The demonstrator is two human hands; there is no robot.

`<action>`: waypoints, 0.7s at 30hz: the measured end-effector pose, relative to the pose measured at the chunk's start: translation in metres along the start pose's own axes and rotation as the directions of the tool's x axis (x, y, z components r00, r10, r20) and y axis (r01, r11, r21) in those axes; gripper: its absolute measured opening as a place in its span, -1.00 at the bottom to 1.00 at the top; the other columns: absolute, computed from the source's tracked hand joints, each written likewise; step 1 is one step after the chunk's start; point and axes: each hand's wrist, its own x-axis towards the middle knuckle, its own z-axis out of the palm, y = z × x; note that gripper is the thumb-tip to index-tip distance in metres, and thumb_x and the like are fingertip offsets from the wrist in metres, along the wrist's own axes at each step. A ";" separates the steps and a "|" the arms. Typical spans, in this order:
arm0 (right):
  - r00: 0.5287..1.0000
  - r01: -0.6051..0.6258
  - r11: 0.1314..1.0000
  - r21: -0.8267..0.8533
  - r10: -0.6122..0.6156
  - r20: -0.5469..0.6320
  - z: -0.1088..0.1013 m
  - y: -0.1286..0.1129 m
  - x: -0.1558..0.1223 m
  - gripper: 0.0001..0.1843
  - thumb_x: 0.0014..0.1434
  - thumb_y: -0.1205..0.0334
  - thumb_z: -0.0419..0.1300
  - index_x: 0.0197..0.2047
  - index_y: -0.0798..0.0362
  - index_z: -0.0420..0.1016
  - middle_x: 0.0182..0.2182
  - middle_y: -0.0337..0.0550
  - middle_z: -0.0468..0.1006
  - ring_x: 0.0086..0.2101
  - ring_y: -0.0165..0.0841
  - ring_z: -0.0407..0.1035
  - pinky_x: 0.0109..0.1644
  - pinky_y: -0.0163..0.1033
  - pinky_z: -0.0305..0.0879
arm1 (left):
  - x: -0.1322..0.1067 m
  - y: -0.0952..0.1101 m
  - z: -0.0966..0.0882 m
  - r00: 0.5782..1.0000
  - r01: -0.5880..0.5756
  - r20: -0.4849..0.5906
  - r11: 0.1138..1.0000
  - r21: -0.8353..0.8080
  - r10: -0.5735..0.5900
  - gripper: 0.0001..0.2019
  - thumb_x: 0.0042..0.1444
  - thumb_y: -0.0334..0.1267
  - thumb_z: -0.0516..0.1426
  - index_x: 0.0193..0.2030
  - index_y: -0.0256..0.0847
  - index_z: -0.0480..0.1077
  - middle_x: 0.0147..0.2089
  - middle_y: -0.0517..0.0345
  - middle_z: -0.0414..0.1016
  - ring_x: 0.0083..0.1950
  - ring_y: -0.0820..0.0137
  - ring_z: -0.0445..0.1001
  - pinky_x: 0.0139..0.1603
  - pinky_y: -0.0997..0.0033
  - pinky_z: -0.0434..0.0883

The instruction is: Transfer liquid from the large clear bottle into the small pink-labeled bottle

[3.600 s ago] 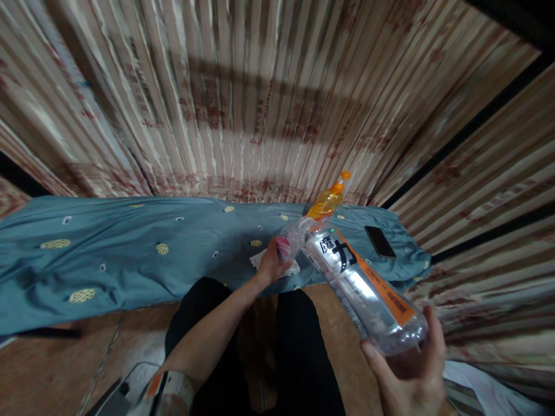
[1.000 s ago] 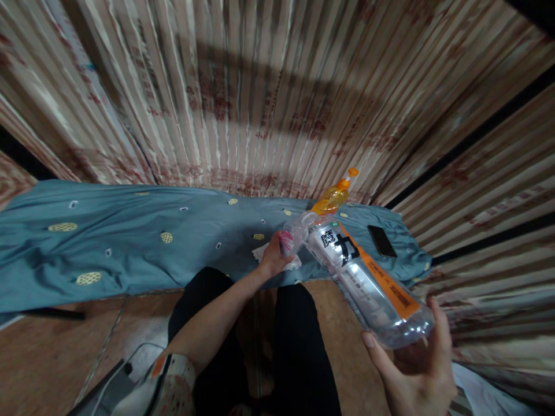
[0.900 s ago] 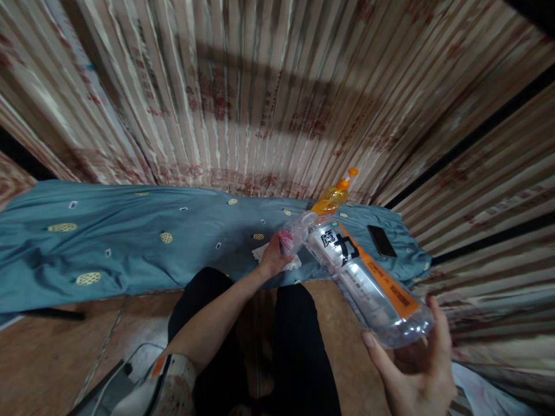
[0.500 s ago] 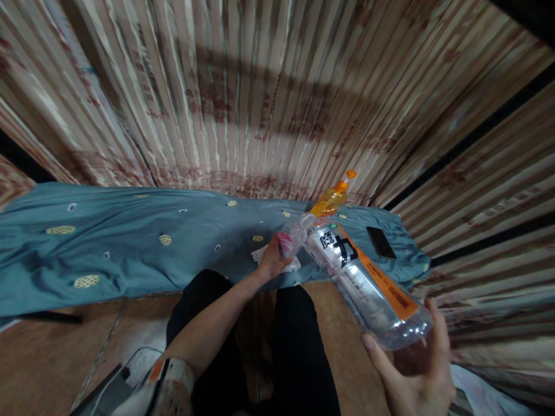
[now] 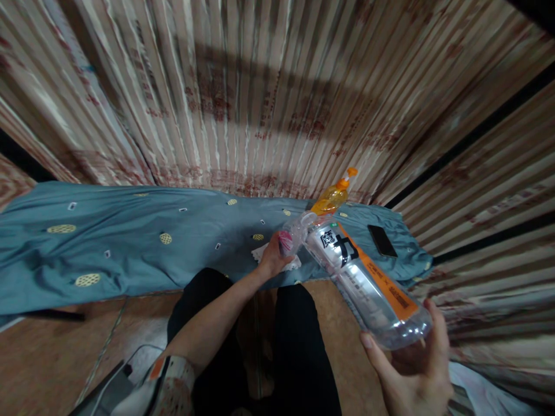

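Note:
A large clear plastic bottle [image 5: 359,277] with black characters and an orange label strip lies slanted across my view. My right hand [image 5: 416,370] grips its base between the thumb and the fingers. At the other end is a clear domed plastic piece [image 5: 299,228], which looks like the bottle's top part set at an angle; I cannot tell whether the two are joined. My left hand [image 5: 273,260] is closed around this piece at a pink part [image 5: 285,240]. Under the left hand, a white lace-like cloth or tissue [image 5: 295,264] shows partly.
A teal patterned cloth [image 5: 130,242] covers the long narrow surface ahead. On it, behind the plastic bottle, stands an orange pump bottle [image 5: 332,197]; a dark phone [image 5: 382,240] lies to the right. Pleated curtains [image 5: 260,86] hang close behind. My knees [image 5: 299,323] are below the near edge.
Almost nothing differs. Both hands keep their hold on the plastic pieces, and the view has shifted very slightly.

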 end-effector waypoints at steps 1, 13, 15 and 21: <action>1.000 -0.014 1.000 0.001 0.014 0.006 -0.002 0.000 0.000 0.75 -0.02 -0.29 0.93 0.99 -0.05 0.17 0.41 0.42 0.82 0.15 0.33 0.89 0.15 0.42 0.94 | 0.000 0.000 0.000 1.000 -0.003 0.005 1.000 0.002 0.003 -0.15 0.02 -0.31 0.66 0.46 -0.06 0.56 0.36 -0.04 0.81 0.53 -0.19 0.78 0.79 -0.34 0.61; 0.995 0.054 0.998 -0.016 -0.055 -0.082 0.016 -0.010 -0.010 0.65 0.06 -0.44 0.86 0.96 -0.04 0.27 0.51 0.40 0.73 0.24 0.33 0.83 0.38 0.53 0.83 | 0.000 0.004 0.000 1.000 -0.007 -0.007 1.000 0.011 0.007 -0.21 -0.02 -0.37 0.65 0.37 -0.08 0.59 0.39 -0.07 0.80 0.54 -0.21 0.77 0.79 -0.35 0.62; 0.995 0.046 0.999 -0.012 -0.047 -0.087 0.014 -0.010 -0.009 0.68 0.03 -0.45 0.87 0.96 -0.01 0.26 0.48 0.42 0.75 0.23 0.34 0.83 0.36 0.55 0.84 | 0.000 0.005 0.000 1.000 -0.016 -0.015 1.000 0.001 0.016 -0.21 -0.03 -0.36 0.65 0.37 -0.08 0.59 0.37 -0.05 0.81 0.52 -0.18 0.78 0.76 -0.32 0.64; 0.999 0.037 0.999 -0.020 -0.036 0.011 0.001 0.000 -0.003 0.63 0.02 -0.28 0.92 0.94 -0.05 0.29 0.44 0.39 0.80 0.18 0.25 0.89 0.17 0.31 0.94 | 0.000 0.006 -0.001 1.000 0.002 0.006 1.000 -0.011 -0.002 -0.20 -0.01 -0.37 0.64 0.39 -0.09 0.58 0.36 -0.02 0.80 0.45 -0.13 0.81 0.69 -0.25 0.69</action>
